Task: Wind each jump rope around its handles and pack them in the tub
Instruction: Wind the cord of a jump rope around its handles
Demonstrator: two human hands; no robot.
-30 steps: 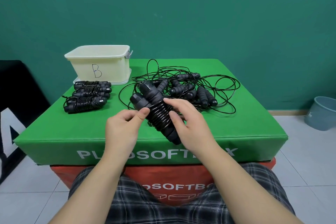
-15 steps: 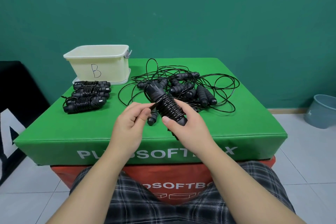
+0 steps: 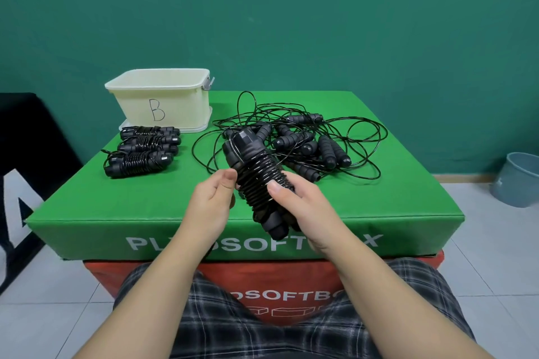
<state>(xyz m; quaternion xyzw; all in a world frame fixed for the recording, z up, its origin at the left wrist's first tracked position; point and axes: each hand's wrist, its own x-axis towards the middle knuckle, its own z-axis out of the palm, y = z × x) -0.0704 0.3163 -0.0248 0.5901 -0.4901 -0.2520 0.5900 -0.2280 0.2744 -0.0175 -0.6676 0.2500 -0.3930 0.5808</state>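
At the far left of the green foam box (image 3: 116, 207), a cream plastic tub (image 3: 163, 102) with a handwritten "B" on its front stands on its own lid, near the back edge. Just in front of it lie the wound jump ropes (image 3: 145, 150): three bundles, side by side, each a pair of black handles bound together by tight coils of thin black cord. The nearest bundle has a small loop of cord sticking out at its left end.

Near the front middle, the left hand (image 3: 210, 204) has its fingers loosely curled, thumb and forefinger tip pressed against the left side of the held bundle (image 3: 256, 175); whether they pinch a strand of cord there cannot be told. That bundle is one more pair of black handles, tilted with its top leaning away and left, wrapped in many close turns of cord along its middle. The right hand (image 3: 300, 204) grips its lower half, thumb across the coils and fingers curled behind.

Behind the hands, right of centre, sits the tangled pile (image 3: 306, 143) of loose ropes: black foam-grip handles heaped together, roughly eight visible, with thin cord looping widely around them. A grey bucket (image 3: 516, 181) stands on the tiled floor at the far right.
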